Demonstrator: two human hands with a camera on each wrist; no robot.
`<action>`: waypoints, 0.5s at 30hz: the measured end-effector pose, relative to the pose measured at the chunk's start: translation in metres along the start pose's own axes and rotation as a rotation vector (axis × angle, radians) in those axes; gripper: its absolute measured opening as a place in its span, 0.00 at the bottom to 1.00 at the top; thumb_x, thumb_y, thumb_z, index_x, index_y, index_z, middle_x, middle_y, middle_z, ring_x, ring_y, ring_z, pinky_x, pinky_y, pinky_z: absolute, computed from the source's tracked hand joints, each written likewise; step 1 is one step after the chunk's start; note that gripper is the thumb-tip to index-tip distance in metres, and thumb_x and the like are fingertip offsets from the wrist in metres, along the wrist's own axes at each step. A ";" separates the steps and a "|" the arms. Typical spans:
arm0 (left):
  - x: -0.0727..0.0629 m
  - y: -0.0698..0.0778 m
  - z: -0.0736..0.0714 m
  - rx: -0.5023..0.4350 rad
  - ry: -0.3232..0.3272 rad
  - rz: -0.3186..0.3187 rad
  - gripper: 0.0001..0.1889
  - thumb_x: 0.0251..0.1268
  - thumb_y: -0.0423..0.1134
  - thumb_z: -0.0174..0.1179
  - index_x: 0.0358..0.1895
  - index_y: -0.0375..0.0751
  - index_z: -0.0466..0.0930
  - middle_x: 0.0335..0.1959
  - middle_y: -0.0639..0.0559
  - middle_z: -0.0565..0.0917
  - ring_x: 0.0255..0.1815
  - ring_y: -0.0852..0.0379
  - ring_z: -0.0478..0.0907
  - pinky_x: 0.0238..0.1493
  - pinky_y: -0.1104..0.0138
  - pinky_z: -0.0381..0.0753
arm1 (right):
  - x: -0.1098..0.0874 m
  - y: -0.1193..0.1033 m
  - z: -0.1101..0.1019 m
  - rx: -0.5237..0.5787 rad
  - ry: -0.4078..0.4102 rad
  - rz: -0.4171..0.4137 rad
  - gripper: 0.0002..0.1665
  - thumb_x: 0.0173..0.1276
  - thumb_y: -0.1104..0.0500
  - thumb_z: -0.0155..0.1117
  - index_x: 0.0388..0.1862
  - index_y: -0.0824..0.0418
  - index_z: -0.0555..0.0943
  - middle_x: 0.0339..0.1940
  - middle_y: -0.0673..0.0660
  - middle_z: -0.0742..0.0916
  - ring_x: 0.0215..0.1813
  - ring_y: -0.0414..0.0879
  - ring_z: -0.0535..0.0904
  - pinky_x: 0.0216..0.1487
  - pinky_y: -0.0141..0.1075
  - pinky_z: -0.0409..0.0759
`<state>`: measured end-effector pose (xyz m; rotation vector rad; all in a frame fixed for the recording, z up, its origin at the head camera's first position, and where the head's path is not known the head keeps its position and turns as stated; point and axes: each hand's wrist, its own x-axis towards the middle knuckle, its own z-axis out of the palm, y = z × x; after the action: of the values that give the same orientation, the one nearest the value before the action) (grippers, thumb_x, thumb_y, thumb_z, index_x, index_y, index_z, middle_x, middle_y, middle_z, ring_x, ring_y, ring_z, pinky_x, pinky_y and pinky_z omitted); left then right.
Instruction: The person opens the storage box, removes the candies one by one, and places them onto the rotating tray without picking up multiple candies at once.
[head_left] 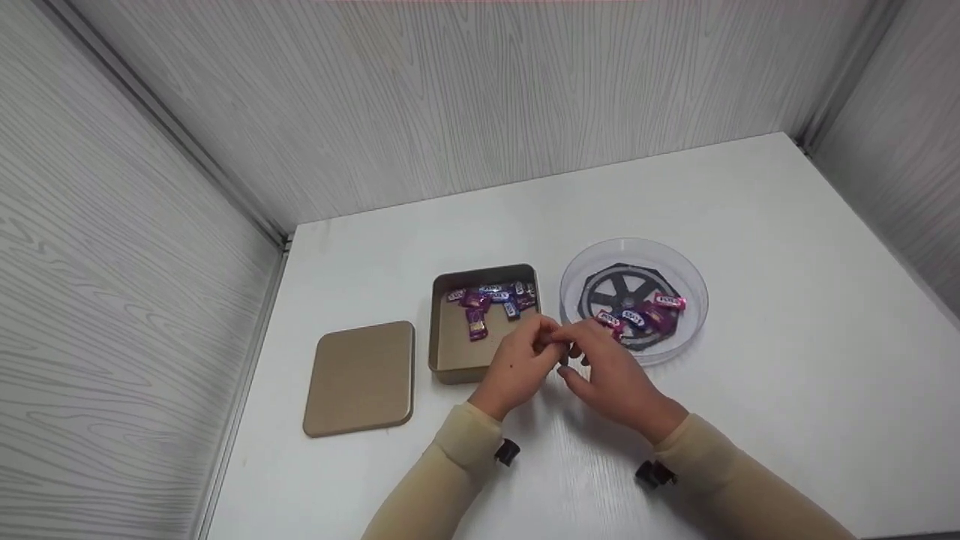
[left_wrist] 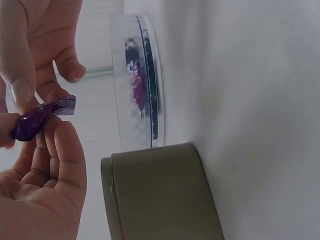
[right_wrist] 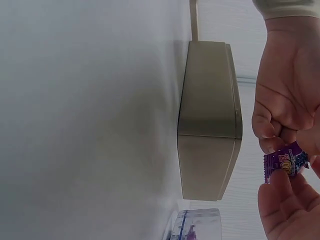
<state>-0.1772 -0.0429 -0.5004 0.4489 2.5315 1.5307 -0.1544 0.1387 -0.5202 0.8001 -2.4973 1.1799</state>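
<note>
L grip (head_left: 519, 364) clamped on purple candy pkt (right_wrist: 285, 161); R grip (head_left: 619, 381) touching, can't tell if clamped.

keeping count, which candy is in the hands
The purple candy between left hand and right hand; the other candies lie in the tin or clear dish.

Lettering shows on the purple candy (right_wrist: 286, 161), but no word on it reads clearly. Pale print marks the small candies (head_left: 478, 324) too, all too blurred to make out.
</note>
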 end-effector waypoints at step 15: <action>0.001 0.003 0.006 -0.009 -0.049 0.026 0.08 0.73 0.43 0.60 0.51 0.53 0.78 0.40 0.64 0.85 0.40 0.63 0.80 0.43 0.65 0.78 | -0.001 0.005 -0.003 -0.250 0.091 -0.075 0.16 0.57 0.67 0.71 0.45 0.57 0.81 0.40 0.50 0.81 0.41 0.44 0.78 0.42 0.39 0.80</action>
<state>-0.1759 -0.0363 -0.5000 0.5138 2.4911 1.5201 -0.1568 0.1441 -0.5215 0.7479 -2.4532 0.8380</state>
